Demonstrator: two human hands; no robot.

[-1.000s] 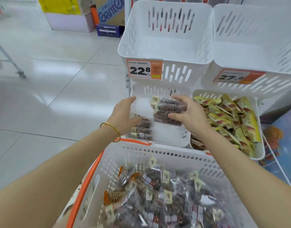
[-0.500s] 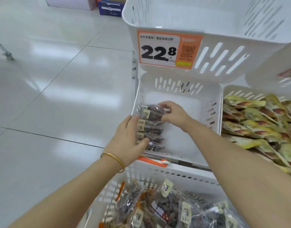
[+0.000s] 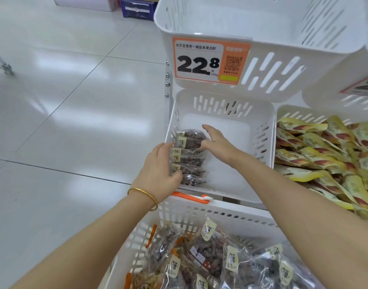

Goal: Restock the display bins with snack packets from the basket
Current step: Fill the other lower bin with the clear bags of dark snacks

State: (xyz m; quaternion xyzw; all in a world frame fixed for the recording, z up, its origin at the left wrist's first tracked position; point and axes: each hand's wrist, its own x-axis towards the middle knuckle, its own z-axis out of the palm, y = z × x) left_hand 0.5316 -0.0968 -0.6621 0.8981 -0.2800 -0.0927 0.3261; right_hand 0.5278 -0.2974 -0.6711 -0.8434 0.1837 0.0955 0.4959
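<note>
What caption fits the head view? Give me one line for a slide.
Both hands, left hand and right hand, line up clear snack packets along the left wall of a lower display bin, above the stocked basket.

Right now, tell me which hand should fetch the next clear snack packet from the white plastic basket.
Right hand, probably: its fingers are spread open, only brushing the row of clear packets, while the left hand steadies that row.
</note>
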